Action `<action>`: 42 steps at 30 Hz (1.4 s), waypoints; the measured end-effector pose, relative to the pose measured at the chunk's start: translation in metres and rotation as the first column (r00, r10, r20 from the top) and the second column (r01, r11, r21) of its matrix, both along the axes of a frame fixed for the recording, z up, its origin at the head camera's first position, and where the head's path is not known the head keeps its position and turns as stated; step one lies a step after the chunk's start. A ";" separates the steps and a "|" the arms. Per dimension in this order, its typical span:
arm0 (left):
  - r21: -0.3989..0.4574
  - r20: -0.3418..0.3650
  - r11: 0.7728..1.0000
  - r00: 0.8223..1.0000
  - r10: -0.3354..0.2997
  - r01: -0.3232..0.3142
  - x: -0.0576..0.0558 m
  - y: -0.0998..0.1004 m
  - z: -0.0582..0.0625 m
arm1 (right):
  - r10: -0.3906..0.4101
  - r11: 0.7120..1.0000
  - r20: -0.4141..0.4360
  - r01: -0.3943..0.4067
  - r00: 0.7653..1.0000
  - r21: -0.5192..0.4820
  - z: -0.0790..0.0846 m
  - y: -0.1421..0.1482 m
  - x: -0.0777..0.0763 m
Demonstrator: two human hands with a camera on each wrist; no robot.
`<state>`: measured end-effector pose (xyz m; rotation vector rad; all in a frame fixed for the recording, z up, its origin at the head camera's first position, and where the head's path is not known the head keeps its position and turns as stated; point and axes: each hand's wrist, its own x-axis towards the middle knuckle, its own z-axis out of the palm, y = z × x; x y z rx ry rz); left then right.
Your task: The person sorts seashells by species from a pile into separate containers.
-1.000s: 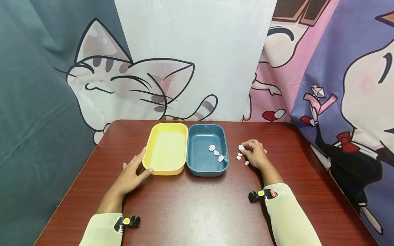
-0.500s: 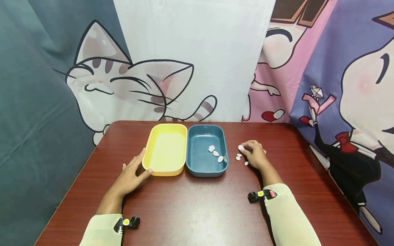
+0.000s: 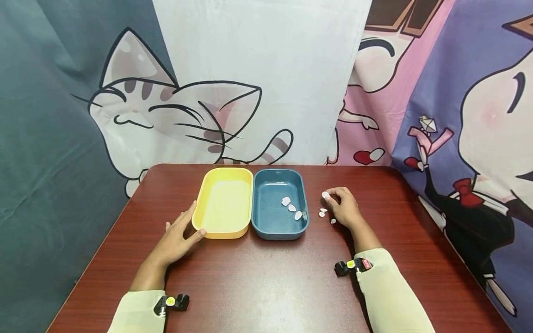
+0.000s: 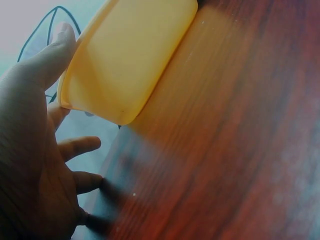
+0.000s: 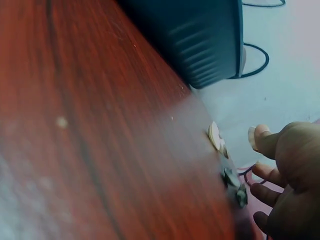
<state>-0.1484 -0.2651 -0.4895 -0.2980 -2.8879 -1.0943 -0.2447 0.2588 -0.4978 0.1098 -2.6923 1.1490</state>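
Observation:
My right hand [image 3: 344, 206] pinches a small flat white piece, pebble- or shell-like [image 3: 325, 195], between thumb and fingertips, above the table to the right of the blue tray. Just below it lie several more small pale pieces [image 3: 322, 212]. Inside the blue tray [image 3: 279, 233] are several white pieces [image 3: 292, 208] and a greyish one [image 3: 304, 215] by its right wall. My left hand [image 3: 176, 238] rests against the yellow tray [image 3: 226, 235], thumb at its near rim and fingers spread along the left side. In the left wrist view, the lower fingers stand apart from the tray [image 4: 130, 60].
Both trays stand side by side near the far edge of the dark red wooden table [image 3: 250, 282]. Behind it hangs a cloth with cartoon figures [image 3: 175, 111]. In the right wrist view, dark-looking pieces [image 5: 235, 186] lie near the fingers.
My right hand has moved slightly away from me and up, carrying the white piece off from the others on the table. My left hand has stayed at the yellow tray.

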 end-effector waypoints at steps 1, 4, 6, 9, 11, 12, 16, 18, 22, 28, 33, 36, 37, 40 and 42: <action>0.000 -0.002 1.000 1.000 -0.001 0.001 0.000 0.000 0.000 | 0.002 1.000 -0.003 -0.002 1.000 -0.005 0.002 -0.002 0.000; -0.005 -0.006 1.000 1.000 -0.001 0.001 0.000 -0.001 0.000 | -0.001 1.000 -0.009 0.001 1.000 -0.026 0.009 -0.009 0.001; -0.008 -0.007 1.000 1.000 0.001 -0.001 0.001 -0.002 -0.001 | 0.000 0.999 -0.018 0.000 1.000 -0.040 0.014 -0.014 0.001; -0.011 -0.002 1.000 1.000 0.003 -0.003 0.001 -0.002 -0.001 | 0.008 0.998 -0.036 -0.010 0.999 -0.066 0.019 -0.021 0.002; -0.010 -0.001 1.000 1.000 0.003 -0.003 0.001 -0.002 0.000 | 0.020 0.996 -0.055 -0.025 0.998 -0.086 0.023 -0.025 0.003; -0.007 -0.001 1.000 1.000 0.005 -0.005 0.001 -0.002 0.000 | 0.029 0.995 -0.062 -0.035 0.998 -0.092 0.025 -0.028 0.003; 0.001 -0.004 1.000 1.000 0.005 -0.005 0.002 -0.001 0.001 | 0.053 0.994 -0.062 -0.058 0.997 -0.092 0.034 -0.038 0.004; -0.002 -0.004 1.000 1.000 0.006 -0.006 0.002 -0.001 0.002 | 0.065 0.993 -0.051 -0.070 0.997 -0.091 0.039 -0.044 0.004; -0.007 0.008 1.000 1.000 0.005 -0.005 0.001 -0.002 0.003 | 0.082 0.991 -0.038 -0.085 0.996 -0.102 0.049 -0.056 0.006; -0.016 0.023 1.000 1.000 -0.004 0.004 -0.002 0.000 0.002 | 0.108 0.990 -0.017 -0.109 0.994 -0.086 0.058 -0.070 0.009; -0.011 0.022 1.000 1.000 -0.002 0.002 -0.002 0.000 0.001 | 0.140 0.986 -0.019 -0.141 0.990 -0.083 0.060 -0.081 0.008; -0.013 0.022 1.000 1.000 -0.001 0.002 -0.002 0.000 0.001 | 0.155 0.986 -0.015 -0.156 0.988 -0.067 0.060 -0.088 0.008; -0.013 0.021 1.000 1.000 -0.001 0.001 -0.002 0.000 0.001 | 0.160 0.985 -0.012 -0.160 0.987 -0.064 0.061 -0.090 0.008; -0.014 0.020 1.000 1.000 -0.003 0.003 -0.002 0.001 0.001 | 0.171 0.983 -0.012 -0.171 0.985 -0.062 0.062 -0.096 0.008; -0.013 0.018 1.000 1.000 -0.003 0.003 -0.001 0.001 0.001 | 0.178 0.982 -0.011 -0.179 0.984 -0.066 0.064 -0.100 0.007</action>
